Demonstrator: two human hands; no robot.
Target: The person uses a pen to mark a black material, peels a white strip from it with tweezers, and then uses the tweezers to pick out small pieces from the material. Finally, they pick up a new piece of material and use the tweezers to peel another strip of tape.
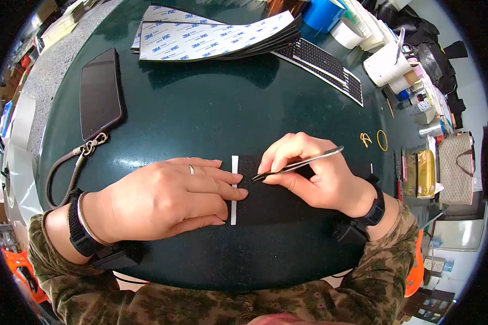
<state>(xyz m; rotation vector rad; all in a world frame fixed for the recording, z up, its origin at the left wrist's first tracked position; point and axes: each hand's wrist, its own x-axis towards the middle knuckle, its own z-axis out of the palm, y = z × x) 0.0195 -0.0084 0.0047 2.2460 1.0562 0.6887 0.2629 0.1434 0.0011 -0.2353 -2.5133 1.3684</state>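
A black sheet (276, 208) with a white strip along its left edge and rows of small marks or holes lies flat on the dark green table. My left hand (173, 197) rests palm down beside it, fingers stretched out, with two fingertips over the white strip. In my right hand (309, 170) a pair of tweezers (303, 161) is pinched between thumb and fingers. Their dark tips point down-left at the sheet near its left edge. Whether anything sits between the tips is too small to tell. My right hand covers part of the sheet.
A stack of black sheets with white printed backing (200, 40) lies at the far side, beside perforated black strips (328, 67). A phone (101, 95) with a cord strap is at left. Rubber bands (382, 140), tape rolls (347, 33) and a white container (386, 65) are at right.
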